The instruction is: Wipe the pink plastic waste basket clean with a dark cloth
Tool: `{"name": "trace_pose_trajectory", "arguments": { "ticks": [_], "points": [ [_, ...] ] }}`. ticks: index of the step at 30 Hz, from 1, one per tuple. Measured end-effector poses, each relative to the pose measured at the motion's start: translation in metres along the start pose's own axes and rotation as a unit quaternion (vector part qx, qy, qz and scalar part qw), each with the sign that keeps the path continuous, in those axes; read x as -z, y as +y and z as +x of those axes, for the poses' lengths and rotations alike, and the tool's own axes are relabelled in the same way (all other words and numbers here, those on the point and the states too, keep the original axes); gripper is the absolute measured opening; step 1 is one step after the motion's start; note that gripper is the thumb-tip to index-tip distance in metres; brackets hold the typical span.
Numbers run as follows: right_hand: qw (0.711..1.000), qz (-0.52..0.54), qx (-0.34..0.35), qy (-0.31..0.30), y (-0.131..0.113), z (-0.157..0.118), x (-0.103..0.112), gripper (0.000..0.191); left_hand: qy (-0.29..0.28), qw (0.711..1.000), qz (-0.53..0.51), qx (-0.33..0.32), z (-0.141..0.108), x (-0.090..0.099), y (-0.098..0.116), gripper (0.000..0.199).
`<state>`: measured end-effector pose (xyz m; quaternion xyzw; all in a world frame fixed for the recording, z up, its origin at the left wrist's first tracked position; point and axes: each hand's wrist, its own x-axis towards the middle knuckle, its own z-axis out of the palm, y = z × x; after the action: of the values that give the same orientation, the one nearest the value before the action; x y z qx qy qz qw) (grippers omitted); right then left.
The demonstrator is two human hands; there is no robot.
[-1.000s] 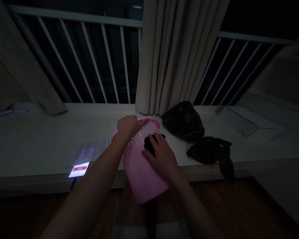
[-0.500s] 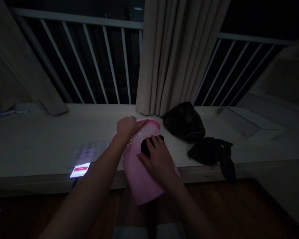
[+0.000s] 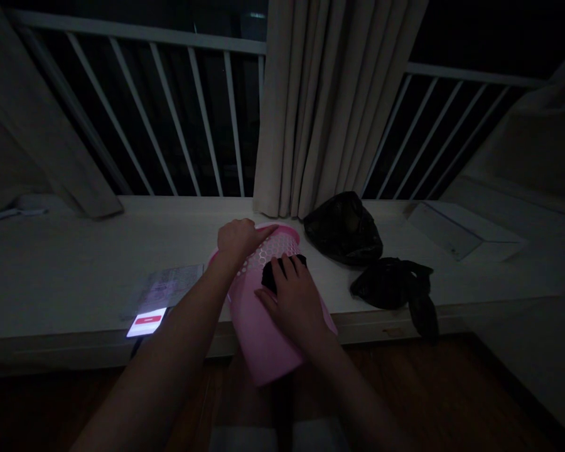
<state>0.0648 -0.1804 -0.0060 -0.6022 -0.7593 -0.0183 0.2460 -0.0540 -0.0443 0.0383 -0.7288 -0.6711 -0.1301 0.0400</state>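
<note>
A pink plastic wastebasket (image 3: 268, 339) with a honeycomb-holed upper wall lies tilted across the ledge's front edge, its rim away from me and its base toward me. My left hand (image 3: 238, 242) grips its rim, the thumb stretched along the edge. Against the basket's side my right hand (image 3: 294, 301) presses a black cloth (image 3: 270, 276), fingers bent over it. Most of the cloth is under my fingers, and the dim light hides its detail.
On the white ledge (image 3: 75, 270) stand a black plastic bag (image 3: 343, 229), a smaller knotted black bag (image 3: 381, 285) and a white box (image 3: 461, 229). A lit phone (image 3: 145, 321) and a printed sheet (image 3: 169, 285) lie left. Behind hang curtains (image 3: 301, 113) before white railings (image 3: 207, 119).
The whole view has shifted slightly, so everything appears a little further left. Both hands keep the same hold on the wastebasket and the cloth.
</note>
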Motion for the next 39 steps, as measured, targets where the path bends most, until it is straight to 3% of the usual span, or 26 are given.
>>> {"name": "trace_pose_trajectory", "arguments": {
  "ticks": [14, 28, 39],
  "points": [
    [1.0, 0.006, 0.02, -0.003, -0.003, -0.015, 0.0, 0.059, 0.002, 1.0, -0.011, -0.006, -0.005, 0.001, -0.003, 0.099],
    [1.0, 0.003, 0.007, -0.003, 0.002, -0.003, 0.001, 0.061, 0.018, 1.0, -0.005, -0.012, 0.0, -0.004, 0.002, 0.097],
    [0.999, -0.004, 0.033, -0.011, -0.001, -0.013, 0.0, 0.054, 0.015, 1.0, -0.016, -0.009, -0.002, -0.006, -0.003, 0.094]
  ]
}}
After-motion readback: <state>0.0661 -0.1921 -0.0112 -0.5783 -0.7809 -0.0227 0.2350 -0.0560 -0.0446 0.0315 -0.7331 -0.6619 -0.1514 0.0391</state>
